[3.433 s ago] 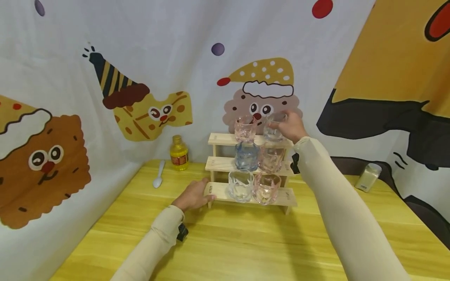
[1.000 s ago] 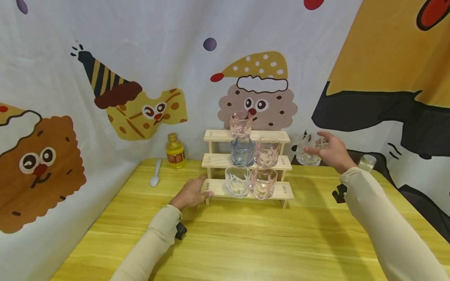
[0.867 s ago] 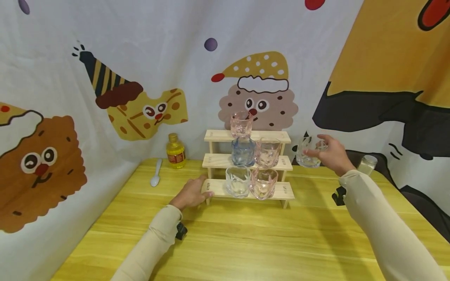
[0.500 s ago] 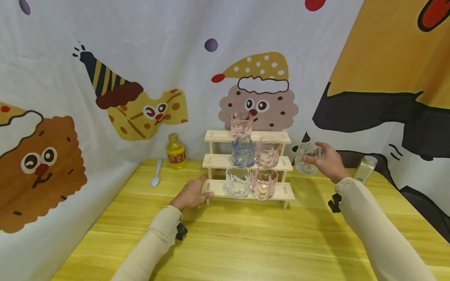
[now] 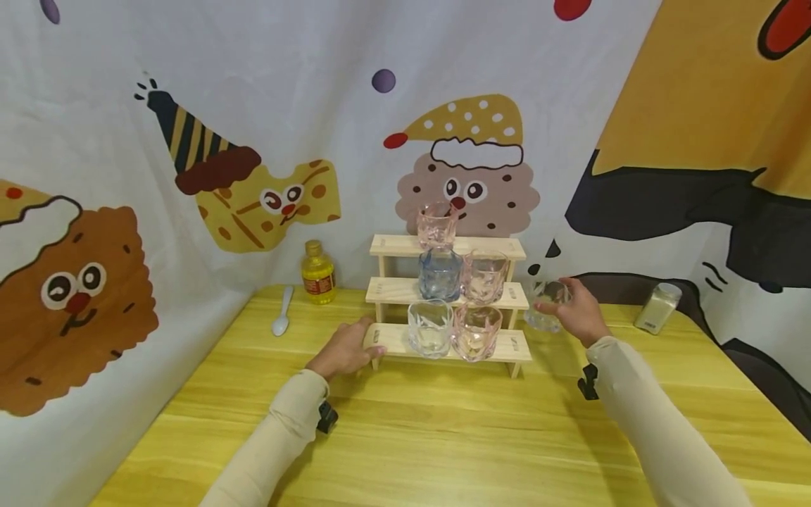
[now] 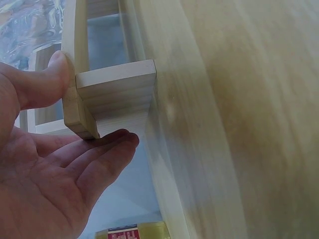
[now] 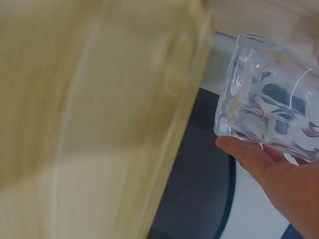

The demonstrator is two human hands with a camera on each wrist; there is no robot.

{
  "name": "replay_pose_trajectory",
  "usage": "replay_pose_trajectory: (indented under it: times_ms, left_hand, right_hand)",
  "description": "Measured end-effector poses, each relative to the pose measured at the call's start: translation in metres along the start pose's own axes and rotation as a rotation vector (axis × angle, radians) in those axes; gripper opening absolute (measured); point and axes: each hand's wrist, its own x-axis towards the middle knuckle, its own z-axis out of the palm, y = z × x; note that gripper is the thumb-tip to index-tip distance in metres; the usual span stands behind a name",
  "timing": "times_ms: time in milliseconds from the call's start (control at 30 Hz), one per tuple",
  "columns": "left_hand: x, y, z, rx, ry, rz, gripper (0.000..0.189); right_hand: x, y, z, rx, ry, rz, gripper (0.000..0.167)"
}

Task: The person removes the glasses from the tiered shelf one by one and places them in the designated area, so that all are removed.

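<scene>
My right hand (image 5: 580,313) holds a clear glass (image 5: 546,310) just right of the three-tier wooden stand (image 5: 516,345). In the right wrist view the clear glass (image 7: 269,99) is tilted across the picture, and a gap separates it from the table edge. My left hand (image 5: 345,348) grips the left end of the stand's lowest shelf. The left wrist view has that thumb on one face of the wooden shelf (image 6: 75,104) and the fingers beneath its end. On the stand are a pink glass (image 5: 437,225) on top, a blue glass (image 5: 440,274) and several others below.
A yellow bottle (image 5: 319,273) and a pale spoon (image 5: 282,311) are at the back left of the wooden table (image 5: 405,436). At the back right stands a small jar (image 5: 659,308) with a light lid. A printed cloth (image 5: 304,105) hangs behind.
My right hand has taken the clear glass off the top shelf, carried it right, then lowered it and brought it slightly back left. The left hand keeps its grip on the stand.
</scene>
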Motion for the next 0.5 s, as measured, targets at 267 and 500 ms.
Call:
replay_pose_trajectory:
  times_ms: [267, 500]
  left_hand:
    - [0.000, 0.000, 0.001, 0.002, 0.003, -0.006, 0.064]
    - [0.001, 0.000, 0.000, 0.011, 0.012, 0.009, 0.061]
  right_hand:
    - [0.009, 0.011, 0.014, 0.048, 0.017, 0.029, 0.097]
    - [0.015, 0.015, 0.018, 0.104, 0.036, 0.071, 0.095]
